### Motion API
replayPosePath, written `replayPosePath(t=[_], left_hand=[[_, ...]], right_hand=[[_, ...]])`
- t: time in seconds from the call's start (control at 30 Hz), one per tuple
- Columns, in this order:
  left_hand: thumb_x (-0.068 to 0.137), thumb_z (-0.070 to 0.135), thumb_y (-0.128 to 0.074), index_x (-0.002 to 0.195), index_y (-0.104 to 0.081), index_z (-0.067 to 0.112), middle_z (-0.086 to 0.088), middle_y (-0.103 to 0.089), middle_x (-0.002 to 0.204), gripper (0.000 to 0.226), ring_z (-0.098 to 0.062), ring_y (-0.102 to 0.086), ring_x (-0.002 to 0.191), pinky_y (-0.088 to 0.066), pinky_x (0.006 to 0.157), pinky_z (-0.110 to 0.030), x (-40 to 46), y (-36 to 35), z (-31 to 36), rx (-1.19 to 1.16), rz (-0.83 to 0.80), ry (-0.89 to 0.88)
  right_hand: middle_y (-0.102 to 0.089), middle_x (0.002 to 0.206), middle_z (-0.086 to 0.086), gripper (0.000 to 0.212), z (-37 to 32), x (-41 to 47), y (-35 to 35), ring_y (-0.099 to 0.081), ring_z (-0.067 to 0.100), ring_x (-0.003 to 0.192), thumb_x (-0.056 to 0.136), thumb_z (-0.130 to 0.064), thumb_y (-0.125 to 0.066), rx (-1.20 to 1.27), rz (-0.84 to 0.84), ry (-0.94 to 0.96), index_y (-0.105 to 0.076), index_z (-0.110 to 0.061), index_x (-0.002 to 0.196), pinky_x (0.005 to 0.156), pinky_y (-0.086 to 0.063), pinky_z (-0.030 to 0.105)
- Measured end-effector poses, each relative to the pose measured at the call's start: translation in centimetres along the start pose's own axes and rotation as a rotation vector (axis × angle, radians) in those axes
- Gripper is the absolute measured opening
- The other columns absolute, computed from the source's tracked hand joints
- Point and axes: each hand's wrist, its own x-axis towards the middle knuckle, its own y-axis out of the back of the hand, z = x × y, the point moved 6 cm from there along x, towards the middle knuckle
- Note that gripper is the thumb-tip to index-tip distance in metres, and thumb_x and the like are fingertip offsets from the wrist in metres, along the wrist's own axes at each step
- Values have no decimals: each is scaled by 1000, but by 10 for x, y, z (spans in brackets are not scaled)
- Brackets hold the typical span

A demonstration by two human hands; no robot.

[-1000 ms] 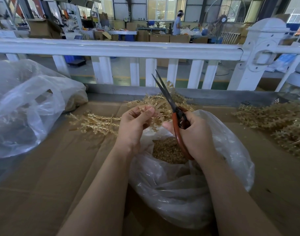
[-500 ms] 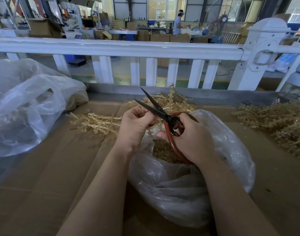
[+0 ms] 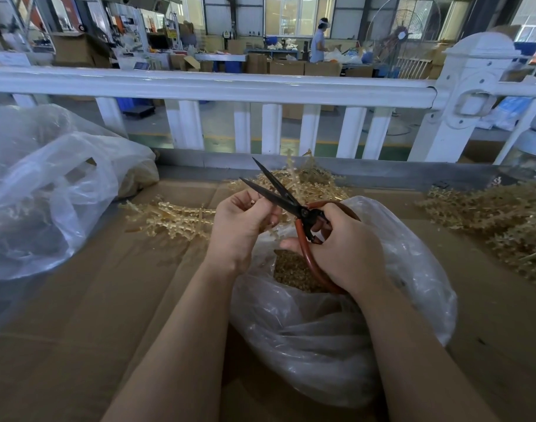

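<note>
Swung scissors [image 3: 279, 193] leftward since a second ago and parted the blades. Working over clear bag [image 3: 321, 345], nearest, with cut bits [image 3: 291, 271] inside. Gripping the red handles with right hand [image 3: 343, 245], fingers curled through. Pinching gold sprig [image 3: 252, 203] in left hand [image 3: 239, 226], right at the open blades. Likely to nick left fingertips if closed this close; may flick the cut piece past the bag mouth. Leaving uncut gold pile [image 3: 175, 216] farther left.

Soft daylight comes in from the big windows [image 3: 294, 10] at the back. The picture is bright and mostly sharp. The white railing [image 3: 212, 86] bends near the edges. Both clear plastic bags [image 3: 337, 345] shine a little. Shadows look faint, maybe.
</note>
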Motion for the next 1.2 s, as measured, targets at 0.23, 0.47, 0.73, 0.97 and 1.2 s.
replayPosePath(t=[0.23,0.47,0.73,0.97,1.2], left_hand=[[91,-2,-62,84,-62,-6,-12,-51,65,9,-21,-42,61,-43,73,-35,0,3,3,10,4,-38],[93,2,-60,97,-57,-16,-20,-50,95,18,-29,-38,82,-39,82,-40,0,1,3,13,-81,-39],[82,8,-62,68,-69,20,3,-62,64,20,-11,-56,64,-50,72,-23,-3,-4,6,-22,-223,-67],[84,8,-62,79,-67,13,0,-51,63,9,-15,-42,64,-43,71,-26,-4,-7,6,-79,-252,-44],[82,8,-62,85,-61,6,-1,-53,66,4,-16,-41,65,-41,72,-28,-4,-6,7,-64,-222,-50]], right_hand=[[-56,85,-26,74,3,0,-1,-51,-11,76,58,-98,-48,-39,-11,-22,-54,-38,101,58,-36,11],[-57,82,-22,84,7,2,1,-55,-4,73,55,-104,-35,-72,7,-28,-55,-32,93,58,-46,16],[-62,78,-16,81,4,2,5,-58,2,70,60,-100,-34,-122,36,-9,-59,-29,91,56,-44,14],[-57,77,-23,82,1,0,6,-50,-6,66,61,-98,-36,-99,37,-5,-64,-30,96,56,-36,10],[-58,70,-20,72,3,1,9,-52,-4,61,66,-95,-44,-167,52,9,-62,-27,82,55,-48,17]])
